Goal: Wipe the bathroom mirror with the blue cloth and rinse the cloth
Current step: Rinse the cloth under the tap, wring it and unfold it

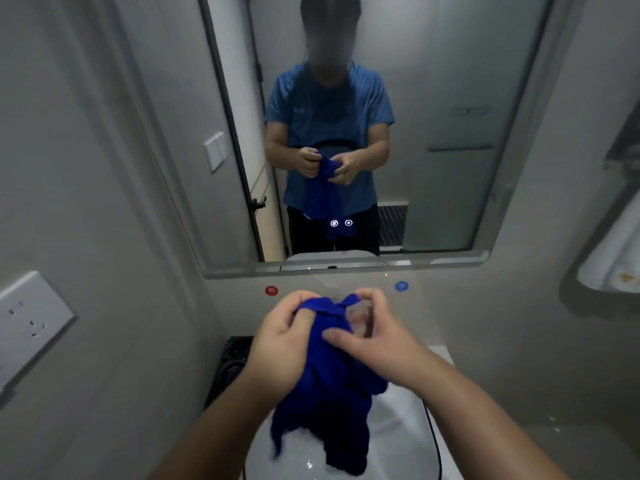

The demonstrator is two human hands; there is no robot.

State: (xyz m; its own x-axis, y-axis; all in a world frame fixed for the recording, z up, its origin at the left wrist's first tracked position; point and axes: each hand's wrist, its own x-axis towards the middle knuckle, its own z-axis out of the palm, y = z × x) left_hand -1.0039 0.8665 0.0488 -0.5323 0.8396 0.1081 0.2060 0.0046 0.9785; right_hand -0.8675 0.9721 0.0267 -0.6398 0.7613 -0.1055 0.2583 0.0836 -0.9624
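Note:
The blue cloth (325,396) hangs bunched between both hands over the white sink basin (398,441). My left hand (280,344) grips its upper left part, fingers curled round the fabric. My right hand (374,330) pinches the top right corner, thumb lying across the cloth. The bathroom mirror (433,126) fills the wall ahead and reflects a person in a blue shirt holding the same cloth. Two small lit touch icons (341,223) glow near the mirror's lower middle.
A red hot marker (271,290) and a blue cold marker (401,286) sit on the wall under the mirror. A wall socket (31,323) is on the left. A black object (232,362) stands left of the basin. A white towel (613,258) hangs at right.

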